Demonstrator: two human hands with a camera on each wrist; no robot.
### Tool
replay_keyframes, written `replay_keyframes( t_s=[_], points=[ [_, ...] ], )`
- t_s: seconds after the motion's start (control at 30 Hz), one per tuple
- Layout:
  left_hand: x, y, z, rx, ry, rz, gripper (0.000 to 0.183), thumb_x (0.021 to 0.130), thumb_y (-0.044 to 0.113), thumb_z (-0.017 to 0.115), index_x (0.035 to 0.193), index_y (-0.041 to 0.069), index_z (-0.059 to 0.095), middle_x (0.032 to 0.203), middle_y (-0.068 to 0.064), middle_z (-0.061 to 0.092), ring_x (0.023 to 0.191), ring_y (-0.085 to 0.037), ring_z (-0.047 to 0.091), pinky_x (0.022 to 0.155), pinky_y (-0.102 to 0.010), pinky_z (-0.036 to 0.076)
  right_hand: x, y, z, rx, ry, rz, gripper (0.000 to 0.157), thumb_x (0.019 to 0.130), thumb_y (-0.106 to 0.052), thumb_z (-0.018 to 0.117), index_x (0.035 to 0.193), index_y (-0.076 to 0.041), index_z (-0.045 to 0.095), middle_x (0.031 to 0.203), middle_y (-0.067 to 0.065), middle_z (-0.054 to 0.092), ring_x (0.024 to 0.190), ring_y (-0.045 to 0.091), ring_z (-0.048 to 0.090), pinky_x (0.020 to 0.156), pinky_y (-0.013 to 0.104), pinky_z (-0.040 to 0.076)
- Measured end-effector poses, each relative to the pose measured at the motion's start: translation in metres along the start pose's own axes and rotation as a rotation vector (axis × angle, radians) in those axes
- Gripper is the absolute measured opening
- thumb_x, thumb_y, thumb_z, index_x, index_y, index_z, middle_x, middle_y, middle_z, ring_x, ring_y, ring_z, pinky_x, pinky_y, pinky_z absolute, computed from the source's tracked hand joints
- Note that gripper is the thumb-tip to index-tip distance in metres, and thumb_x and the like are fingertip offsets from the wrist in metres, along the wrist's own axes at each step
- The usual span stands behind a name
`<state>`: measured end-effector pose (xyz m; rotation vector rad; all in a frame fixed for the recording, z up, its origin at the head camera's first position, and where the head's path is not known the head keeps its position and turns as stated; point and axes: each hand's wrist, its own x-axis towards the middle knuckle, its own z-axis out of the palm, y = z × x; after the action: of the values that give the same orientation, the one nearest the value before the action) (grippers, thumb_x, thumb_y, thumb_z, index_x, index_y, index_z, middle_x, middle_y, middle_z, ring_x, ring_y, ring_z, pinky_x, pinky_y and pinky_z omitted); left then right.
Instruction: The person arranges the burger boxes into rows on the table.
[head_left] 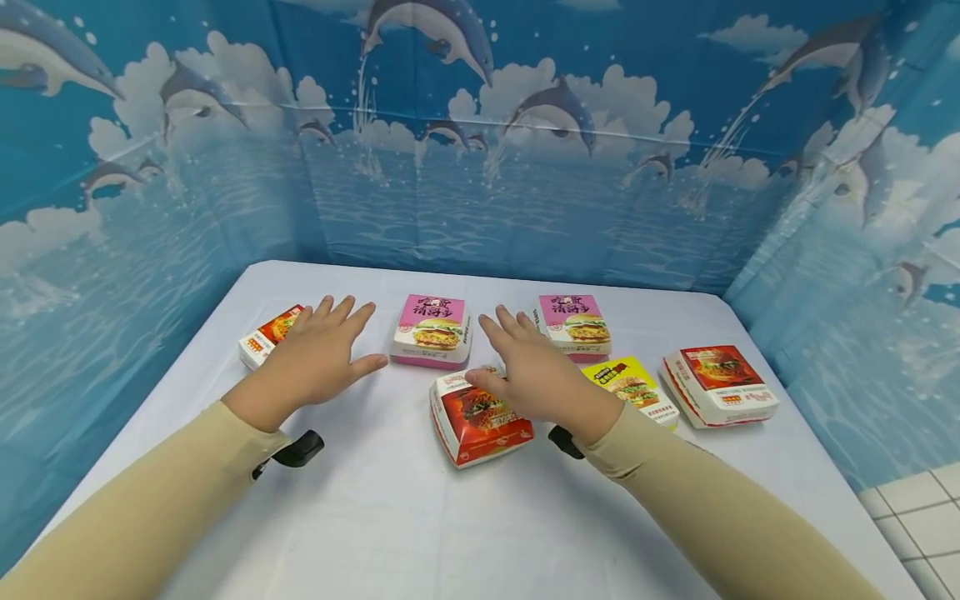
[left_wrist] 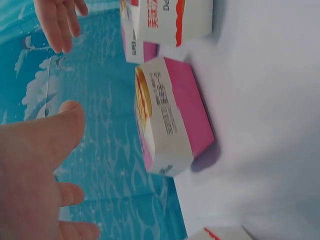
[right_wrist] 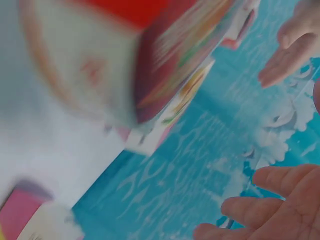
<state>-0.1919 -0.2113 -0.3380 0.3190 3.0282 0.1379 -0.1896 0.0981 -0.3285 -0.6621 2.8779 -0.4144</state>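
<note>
My left hand (head_left: 315, 354), fingers straight and spread, is raised over the table's left side and overlaps a red-and-white burger box (head_left: 257, 348). Held the same way, my right hand (head_left: 536, 367) hovers palm down above the middle. Neither hand holds anything. Below the right hand sits a red burger box (head_left: 480, 421), partly covered by its thumb in the head view. Behind it stand two pink-topped burger boxes, one (head_left: 431, 333) between the hands and the other (head_left: 576, 325) beyond the right fingers. A yellow burger box (head_left: 637, 392) lies partly hidden by the right wrist.
Another red-and-white burger box (head_left: 720, 385) stands near the right edge of the white-covered table (head_left: 375, 517). A blue curtain (head_left: 480, 208) printed with dolphins rises behind the table and along its sides. White tiles (head_left: 922, 517) show at the lower right.
</note>
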Motion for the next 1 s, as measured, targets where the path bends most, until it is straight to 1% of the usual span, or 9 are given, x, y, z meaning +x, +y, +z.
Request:
replay_keyframes(
  t_s=[0.1, 0.27, 0.4, 0.53, 0.67, 0.77, 0.83, 1.0],
  points=[
    [-0.004, -0.012, -0.002, -0.009, 0.004, -0.012, 0.093, 0.100, 0.062, 0.060, 0.169, 0.013, 0.023, 0.174, -0.026, 0.019, 0.159, -0.055, 0.013, 0.128, -0.070, 0.009, 0.002, -0.014, 0.003, 0.033, -0.014, -0.011, 0.092, 0.099, -0.062, 0.062, 0.170, -0.025, 0.019, 0.179, 0.005, 0.010, 0.164, 0.039, 0.012, 0.127, 0.062, 0.026],
    [-0.009, -0.035, -0.008, -0.048, -0.001, -0.038, 0.094, 0.100, 0.065, 0.056, 0.169, 0.011, 0.022, 0.173, -0.028, 0.019, 0.158, -0.057, 0.012, 0.127, -0.072, 0.007, 0.008, -0.038, 0.011, 0.080, -0.043, -0.030, 0.093, 0.097, -0.063, 0.064, 0.170, -0.029, 0.018, 0.179, 0.000, 0.011, 0.165, 0.033, 0.014, 0.126, 0.058, 0.032],
    [-0.012, -0.054, -0.011, -0.063, 0.001, -0.063, 0.093, 0.101, 0.063, 0.056, 0.168, 0.009, 0.022, 0.172, -0.030, 0.020, 0.156, -0.060, 0.012, 0.125, -0.075, 0.007, 0.011, -0.058, 0.016, 0.100, -0.057, -0.052, 0.093, 0.097, -0.064, 0.064, 0.170, -0.028, 0.018, 0.179, 0.000, 0.012, 0.165, 0.030, 0.014, 0.127, 0.056, 0.031],
    [-0.014, -0.072, -0.012, -0.078, -0.004, -0.093, 0.091, 0.102, 0.060, 0.057, 0.168, 0.008, 0.021, 0.170, -0.033, 0.020, 0.154, -0.062, 0.012, 0.124, -0.076, 0.007, 0.014, -0.077, 0.025, 0.120, -0.055, -0.093, 0.091, 0.099, -0.063, 0.062, 0.170, -0.024, 0.021, 0.179, 0.002, 0.014, 0.165, 0.028, 0.015, 0.129, 0.052, 0.028],
    [-0.012, -0.089, -0.012, -0.115, -0.019, -0.115, 0.091, 0.103, 0.058, 0.056, 0.168, 0.007, 0.020, 0.169, -0.035, 0.019, 0.154, -0.063, 0.012, 0.123, -0.076, 0.007, 0.018, -0.094, 0.034, 0.129, -0.058, -0.118, 0.091, 0.098, -0.062, 0.063, 0.169, -0.022, 0.023, 0.178, 0.004, 0.018, 0.164, 0.027, 0.020, 0.129, 0.049, 0.030],
    [-0.009, -0.104, -0.009, -0.151, -0.037, -0.127, 0.091, 0.104, 0.058, 0.055, 0.169, 0.007, 0.018, 0.170, -0.034, 0.019, 0.154, -0.062, 0.013, 0.122, -0.077, 0.010, 0.023, -0.107, 0.042, 0.141, -0.068, -0.126, 0.091, 0.098, -0.062, 0.064, 0.169, -0.021, 0.024, 0.177, 0.005, 0.020, 0.163, 0.026, 0.024, 0.128, 0.047, 0.033],
    [-0.007, -0.112, -0.007, -0.188, -0.061, -0.135, 0.090, 0.104, 0.057, 0.055, 0.169, 0.007, 0.016, 0.170, -0.033, 0.019, 0.154, -0.061, 0.014, 0.122, -0.077, 0.013, 0.027, -0.116, 0.048, 0.156, -0.080, -0.123, 0.091, 0.099, -0.061, 0.063, 0.169, -0.020, 0.024, 0.177, 0.006, 0.021, 0.163, 0.025, 0.025, 0.127, 0.045, 0.034],
    [-0.005, -0.128, 0.003, -0.283, -0.122, -0.136, 0.087, 0.105, 0.052, 0.057, 0.168, 0.007, 0.018, 0.168, -0.034, 0.024, 0.153, -0.058, 0.026, 0.120, -0.076, 0.024, 0.039, -0.138, 0.062, 0.216, -0.106, -0.083, 0.089, 0.099, -0.061, 0.063, 0.169, -0.020, 0.025, 0.176, 0.006, 0.024, 0.161, 0.022, 0.029, 0.125, 0.044, 0.038]
  ],
)
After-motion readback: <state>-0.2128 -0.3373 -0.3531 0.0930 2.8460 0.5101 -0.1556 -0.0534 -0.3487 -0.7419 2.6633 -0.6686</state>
